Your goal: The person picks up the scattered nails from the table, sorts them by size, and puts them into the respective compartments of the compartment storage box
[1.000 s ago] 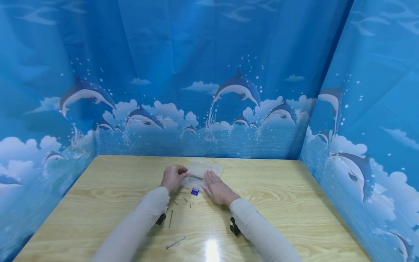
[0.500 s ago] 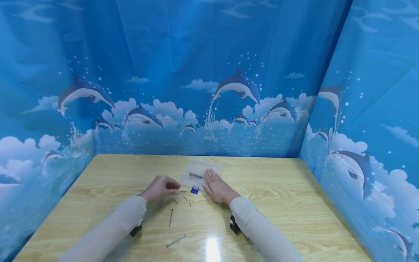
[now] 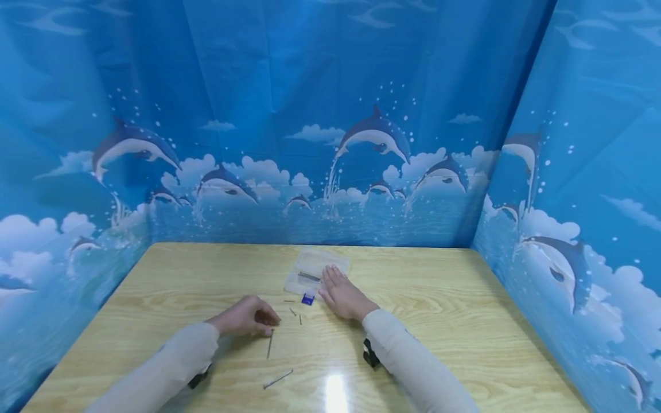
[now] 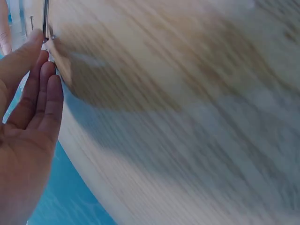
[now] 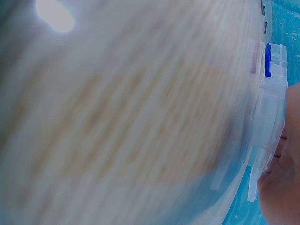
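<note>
My left hand (image 3: 245, 316) is low over the table, its thumb and index fingertip apart. The index fingertip is at a short nail (image 3: 279, 320), mostly hidden. Beside the thumb lies a long nail (image 3: 269, 346); in the left wrist view a long nail (image 4: 45, 18) has its head near the thumb tip. My right hand (image 3: 345, 295) rests with straight fingers on a clear plastic box (image 3: 315, 261) that has a blue latch (image 3: 307, 299). Inside the box lie long nails (image 3: 309, 276). In the right wrist view the box (image 5: 267, 112) is beside the hand (image 5: 281, 178).
Small nails (image 3: 292, 312) lie in front of the box. Another long nail (image 3: 277, 379) lies nearer the front of the wooden table (image 3: 439, 321). A blue dolphin-print curtain (image 3: 289, 115) surrounds the table's back and sides.
My left hand has withdrawn from the box toward the front left and come down by the loose nails. The right hand has stayed on the box.
</note>
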A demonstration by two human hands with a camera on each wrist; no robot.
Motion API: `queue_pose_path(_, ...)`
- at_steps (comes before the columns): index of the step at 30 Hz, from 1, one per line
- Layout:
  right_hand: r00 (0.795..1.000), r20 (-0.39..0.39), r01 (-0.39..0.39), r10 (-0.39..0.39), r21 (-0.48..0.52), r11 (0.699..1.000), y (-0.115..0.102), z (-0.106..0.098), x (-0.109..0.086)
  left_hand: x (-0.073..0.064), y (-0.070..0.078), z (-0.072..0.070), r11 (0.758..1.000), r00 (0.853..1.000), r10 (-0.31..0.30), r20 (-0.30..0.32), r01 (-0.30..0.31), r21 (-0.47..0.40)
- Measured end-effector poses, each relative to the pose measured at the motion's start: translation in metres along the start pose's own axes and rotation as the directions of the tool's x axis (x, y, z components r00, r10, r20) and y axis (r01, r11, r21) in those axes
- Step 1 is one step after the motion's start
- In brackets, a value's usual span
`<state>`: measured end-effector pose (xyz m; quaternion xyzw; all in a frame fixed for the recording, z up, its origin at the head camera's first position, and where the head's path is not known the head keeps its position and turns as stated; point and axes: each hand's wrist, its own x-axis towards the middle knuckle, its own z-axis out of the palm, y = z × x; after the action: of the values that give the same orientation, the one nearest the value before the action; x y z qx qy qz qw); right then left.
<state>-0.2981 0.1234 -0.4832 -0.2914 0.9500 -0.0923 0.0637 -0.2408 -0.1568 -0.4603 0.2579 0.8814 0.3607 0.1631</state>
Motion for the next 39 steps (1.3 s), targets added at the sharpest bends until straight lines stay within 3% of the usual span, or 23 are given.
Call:
queue_pose_path(15,1.0,-0.001,0.004,-0.004,0.013,1.0,0.0,-0.003,0.001,0.01,-0.014,-0.005,0.996,0.991,0.092,0.092,-0.092,-0.011)
queue_pose_path(24,1.0,0.005,-0.004,0.004,0.013,1.0,-0.002,-0.003,0.0,0.013,-0.01,-0.006,1.0,0.994,0.016,0.107,-0.018,0.02)
queue_pose_path(39,1.0,0.0,-0.002,0.002,0.017,1.0,-0.002,0.0,-0.001,0.012,-0.014,-0.002,0.999,0.994,0.042,0.103,-0.045,0.028)
